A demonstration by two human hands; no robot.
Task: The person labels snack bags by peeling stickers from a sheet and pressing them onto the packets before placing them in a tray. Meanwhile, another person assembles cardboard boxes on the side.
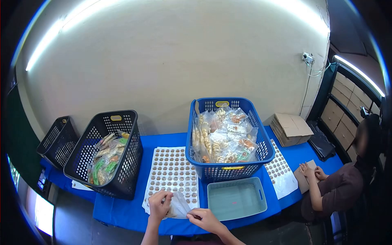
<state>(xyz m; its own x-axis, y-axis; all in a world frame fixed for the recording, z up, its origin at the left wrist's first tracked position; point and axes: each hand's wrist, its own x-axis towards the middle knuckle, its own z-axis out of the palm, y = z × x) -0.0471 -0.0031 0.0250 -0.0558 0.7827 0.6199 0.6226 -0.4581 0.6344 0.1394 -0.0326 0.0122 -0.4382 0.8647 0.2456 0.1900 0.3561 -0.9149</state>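
Note:
A clear plastic bag [178, 207] is stretched between my two hands over the front of a white sheet [173, 171] covered with rows of round brown stickers. My left hand [160, 204] is closed on the bag's left side, thumb and fingers pressed together. On the right side, my right hand [202, 217] pinches the bag's edge. What lies inside the bag is pale and hard to make out. Just right of the bag sits a grey-green tray [237, 199] with nothing visible in it but a small reddish mark.
Behind the tray stands a blue basket [230, 164] full of snack bags. At left are a black basket [134, 163] with packets and a smaller black basket [67, 141]. Flattened cardboard [290, 126] and another sticker sheet [281, 173] lie right, near a co-worker [339, 185] handling cardboard.

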